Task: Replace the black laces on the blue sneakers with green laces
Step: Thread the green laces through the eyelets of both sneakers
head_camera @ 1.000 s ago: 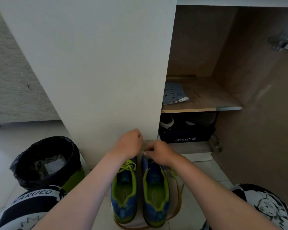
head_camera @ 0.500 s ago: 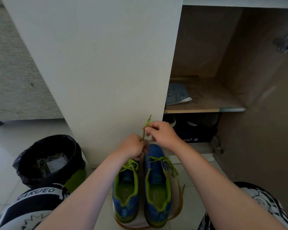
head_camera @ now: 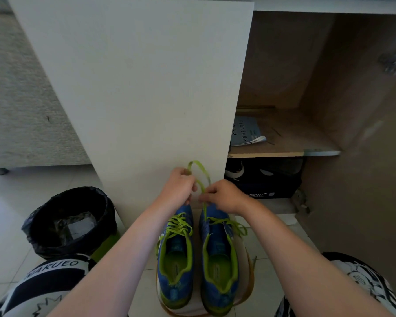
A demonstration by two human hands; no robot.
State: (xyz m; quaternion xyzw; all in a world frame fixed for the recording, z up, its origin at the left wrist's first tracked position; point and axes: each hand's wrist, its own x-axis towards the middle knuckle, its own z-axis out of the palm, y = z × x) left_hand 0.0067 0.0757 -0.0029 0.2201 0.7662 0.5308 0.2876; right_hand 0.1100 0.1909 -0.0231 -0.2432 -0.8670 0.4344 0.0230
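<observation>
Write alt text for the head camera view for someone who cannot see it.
A left hand and a right hand pinch a green lace looped above a pair of blue sneakers; the lace rises from the sneaker on the right. A white cabinet door stands behind them, a black-lined bin to the left.

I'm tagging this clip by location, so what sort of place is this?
Probably a home entryway or hallway: a tiled floor, an open cabinet holding a shoebox, and a lined waste bin near the blue sneakers.
</observation>
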